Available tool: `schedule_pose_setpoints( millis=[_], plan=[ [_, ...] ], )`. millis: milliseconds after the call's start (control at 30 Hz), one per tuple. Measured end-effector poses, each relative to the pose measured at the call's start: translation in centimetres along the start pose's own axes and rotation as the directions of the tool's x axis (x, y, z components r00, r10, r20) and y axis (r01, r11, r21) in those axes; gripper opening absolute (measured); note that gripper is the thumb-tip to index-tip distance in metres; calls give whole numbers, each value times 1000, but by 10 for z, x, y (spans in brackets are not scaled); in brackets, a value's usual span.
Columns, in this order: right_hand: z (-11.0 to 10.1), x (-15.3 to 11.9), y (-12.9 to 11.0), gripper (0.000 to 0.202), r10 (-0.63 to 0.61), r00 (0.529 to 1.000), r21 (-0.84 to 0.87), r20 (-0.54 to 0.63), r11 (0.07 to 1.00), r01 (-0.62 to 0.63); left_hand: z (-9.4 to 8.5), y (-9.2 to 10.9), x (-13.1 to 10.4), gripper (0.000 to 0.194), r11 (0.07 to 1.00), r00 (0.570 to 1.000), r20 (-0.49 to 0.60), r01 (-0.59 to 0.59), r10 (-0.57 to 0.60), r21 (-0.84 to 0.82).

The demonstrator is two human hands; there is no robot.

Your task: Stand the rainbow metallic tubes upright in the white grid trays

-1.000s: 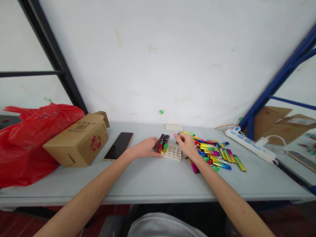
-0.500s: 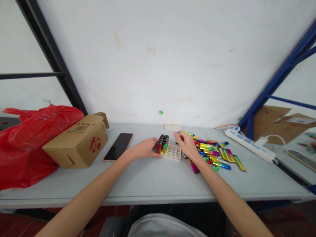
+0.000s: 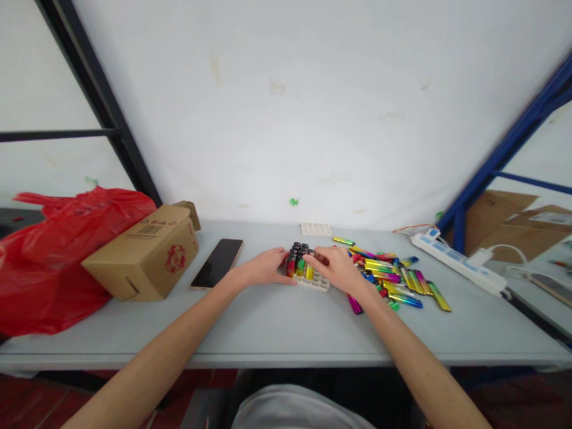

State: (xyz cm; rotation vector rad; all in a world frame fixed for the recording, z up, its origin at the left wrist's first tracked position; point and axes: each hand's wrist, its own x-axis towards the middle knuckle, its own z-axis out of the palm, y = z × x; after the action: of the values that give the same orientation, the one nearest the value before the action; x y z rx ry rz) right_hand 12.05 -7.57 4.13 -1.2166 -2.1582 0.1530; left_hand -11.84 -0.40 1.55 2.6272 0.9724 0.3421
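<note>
Lighters (image 3: 300,262) in a block, glossy slim bodies in red, green and yellow, some translucent looking, black tops. They stand upright in a pale molded tray (image 3: 320,282), long axis vertical, tops up. Tray is a matte rectangle with rows of rounded pockets, sitting flat on the smooth gray table (image 3: 268,333), between the hands. Its long axis looks roughly left-right, though the lighters and right hand cover part of it. Lighters fill the left part, bare pockets show at front right

Left hand (image 3: 268,267): half open, C-shaped, fingers and thumb round the left side of the block, fingertips at the lighters, thumb by the tray's front left. Right hand (image 3: 338,269): palm down, fingers curled, thumb and index nearly together at the tops on the block's right side. Can't tell if it grips one

Loose lighters (image 3: 393,280) right of the tray: shiny metallic gold, magenta, blue, green, lying flat, axes mixed, many slanting away to the left. Second pale tray (image 3: 316,229) flat near the wall, long axis left-right. Black glass phone (image 3: 218,263) on the left, then brown cardboard box (image 3: 145,256) and crinkled red plastic bag (image 3: 67,262). White power strip (image 3: 458,265) far right, slanted
</note>
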Motion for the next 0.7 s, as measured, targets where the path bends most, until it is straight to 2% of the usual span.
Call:
schedule_pose_setpoints(
  millis=[100,267,467,533,700],
  plan=[
    [4,-1,1,53,47,998,80,29,996,-50,-3,4,-1,59,1000,1000,8,21,-21,3],
    [5,-2,1,50,57,987,249,150,964,-94,-5,7,-2,55,1000,1000,28,8,-8,3],
    [13,-1,5,52,-34,997,132,72,991,24,-2,2,0,57,1000,1000,20,6,-6,-4],
    [17,-1,7,51,-34,998,129,57,991,27,-1,2,0,57,1000,1000,22,2,-1,-6],
    [21,-3,9,44,-34,991,170,126,985,13,-2,3,0,55,1000,1000,9,6,-6,3]
  ],
)
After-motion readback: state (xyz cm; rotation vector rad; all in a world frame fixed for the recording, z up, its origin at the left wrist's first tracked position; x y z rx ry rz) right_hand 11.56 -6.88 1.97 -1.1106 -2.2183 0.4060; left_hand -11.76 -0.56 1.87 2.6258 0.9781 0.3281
